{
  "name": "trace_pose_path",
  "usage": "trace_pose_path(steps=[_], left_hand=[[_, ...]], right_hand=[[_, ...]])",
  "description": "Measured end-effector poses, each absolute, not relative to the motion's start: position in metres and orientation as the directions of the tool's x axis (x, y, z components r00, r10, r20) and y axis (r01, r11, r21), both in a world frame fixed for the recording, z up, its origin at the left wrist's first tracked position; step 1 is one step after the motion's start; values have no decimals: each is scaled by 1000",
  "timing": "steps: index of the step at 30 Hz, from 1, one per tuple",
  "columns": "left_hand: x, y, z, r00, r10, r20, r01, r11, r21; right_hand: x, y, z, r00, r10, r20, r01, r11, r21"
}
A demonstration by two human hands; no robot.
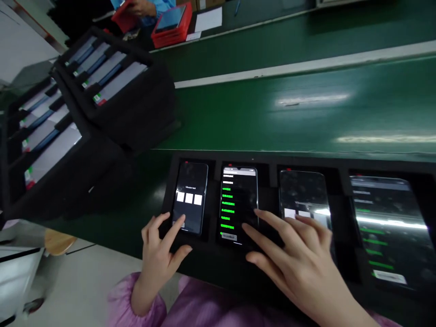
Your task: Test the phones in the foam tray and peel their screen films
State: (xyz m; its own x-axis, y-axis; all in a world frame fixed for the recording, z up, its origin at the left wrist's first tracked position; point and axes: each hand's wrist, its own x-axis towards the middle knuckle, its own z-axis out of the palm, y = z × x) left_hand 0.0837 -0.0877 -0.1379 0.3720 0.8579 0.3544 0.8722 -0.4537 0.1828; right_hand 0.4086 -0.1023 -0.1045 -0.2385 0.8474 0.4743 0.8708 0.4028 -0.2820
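Four slots are not counted here; several smartphones lie face up in a black foam tray (pixel 269 181). My left hand (pixel 161 247) is open, its index fingertip at the lower part of the leftmost smartphone (pixel 192 179), whose dark screen shows three white squares. Over the second smartphone (pixel 240 195), with green text lines on black, my right hand (pixel 293 250) is spread open, a fingertip at the screen's lower right. That hand partly covers the third smartphone (pixel 303 184), which also shows white squares. Farther right, the fourth smartphone (pixel 384 218) has green lines and a bright reflection.
Two black foam boxes (pixel 132 97) holding upright smartphones stand at the left. A green conveyor belt (pixel 238 118) runs behind the tray. Across it, a person's hand (pixel 145 8) is near red trays (pixel 170 38) and white paper (pixel 209 19). A wooden stool (pixel 59 243) stands lower left.
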Motion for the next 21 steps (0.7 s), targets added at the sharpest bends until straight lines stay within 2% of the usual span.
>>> trace_pose_path(steps=[2,7,21], left_hand=[[83,-87,-138,390,850,353,862,-472,183],[81,-85,-137,411,842,349,845,-496,199],[82,-85,-138,424,841,335,839,-504,204]], right_hand=[[397,-100,-106,-221,869,443,868,382,-316],[398,-105,-106,-208,845,493,851,405,-335],[404,-112,-119,-289,871,398,889,399,-227]])
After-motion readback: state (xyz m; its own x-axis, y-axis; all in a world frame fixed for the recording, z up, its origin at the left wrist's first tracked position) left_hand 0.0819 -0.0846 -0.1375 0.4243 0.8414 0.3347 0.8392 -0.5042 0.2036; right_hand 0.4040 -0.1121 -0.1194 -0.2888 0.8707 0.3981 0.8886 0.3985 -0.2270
